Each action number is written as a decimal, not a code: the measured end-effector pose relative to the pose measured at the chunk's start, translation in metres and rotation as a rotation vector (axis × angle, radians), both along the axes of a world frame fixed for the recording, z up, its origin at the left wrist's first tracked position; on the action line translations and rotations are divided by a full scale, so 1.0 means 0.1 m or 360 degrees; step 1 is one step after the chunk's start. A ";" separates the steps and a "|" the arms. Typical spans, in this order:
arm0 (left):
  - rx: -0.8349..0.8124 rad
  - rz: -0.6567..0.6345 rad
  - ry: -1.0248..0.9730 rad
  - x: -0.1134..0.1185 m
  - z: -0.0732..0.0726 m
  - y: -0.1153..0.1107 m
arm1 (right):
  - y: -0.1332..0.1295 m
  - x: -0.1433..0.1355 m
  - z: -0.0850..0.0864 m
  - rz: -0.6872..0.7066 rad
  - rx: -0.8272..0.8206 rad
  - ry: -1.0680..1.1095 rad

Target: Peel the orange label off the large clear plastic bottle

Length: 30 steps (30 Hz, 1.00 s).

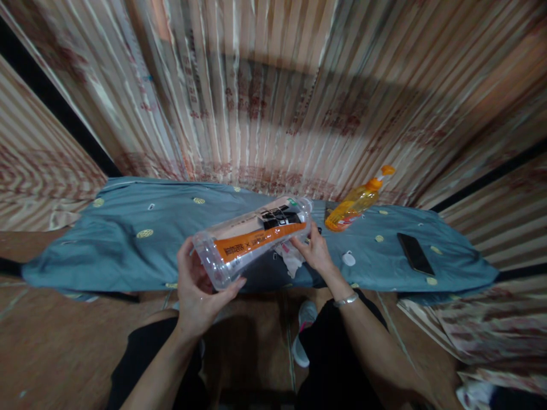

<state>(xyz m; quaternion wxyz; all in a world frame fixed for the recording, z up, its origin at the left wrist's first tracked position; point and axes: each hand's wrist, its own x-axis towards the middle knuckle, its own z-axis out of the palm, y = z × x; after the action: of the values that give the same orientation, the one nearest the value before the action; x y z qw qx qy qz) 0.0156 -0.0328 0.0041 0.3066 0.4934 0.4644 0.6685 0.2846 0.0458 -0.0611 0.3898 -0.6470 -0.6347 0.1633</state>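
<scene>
A clear plastic bottle (pixel 256 236) with an orange, black and white label is held tilted above the cloth-covered surface, its neck up and to the right. My left hand (pixel 200 290) wraps round its base end. Near the neck, my right hand (pixel 316 250) grips the other end, with a silver bracelet on the wrist. A crumpled whitish tissue or wrapper (pixel 291 261) lies just below the bottle, partly behind my right hand. To the right is a bottle of orange liquid (pixel 351 208) with an orange top, and a white round cap (pixel 348 258) lies on the cloth.
The long narrow surface has a blue-green patterned cloth (pixel 128 239). A dark phone (pixel 415 253) lies on its right part. Striped curtains (pixel 273 102) hang behind and at both sides, with dark poles. My legs and a light shoe (pixel 304 336) show below.
</scene>
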 end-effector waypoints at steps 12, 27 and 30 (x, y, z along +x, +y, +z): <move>-0.0002 0.0039 0.0034 -0.01 -0.03 0.00 | 0.00 0.00 -0.01 -0.0009 0.0010 -0.0030; 0.0013 0.0044 0.0048 -0.02 -0.04 0.00 | -0.01 0.00 0.00 0.0010 0.0007 0.0000; 0.0038 0.0052 0.0020 -0.02 -0.05 0.00 | -0.01 -0.01 0.03 0.0018 -0.0020 0.0028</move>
<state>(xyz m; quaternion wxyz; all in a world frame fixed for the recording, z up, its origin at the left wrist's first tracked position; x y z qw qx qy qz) 0.0141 -0.0324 -0.0014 0.2868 0.4936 0.4662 0.6759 0.2837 0.0445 -0.0585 0.3903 -0.6444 -0.6338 0.1751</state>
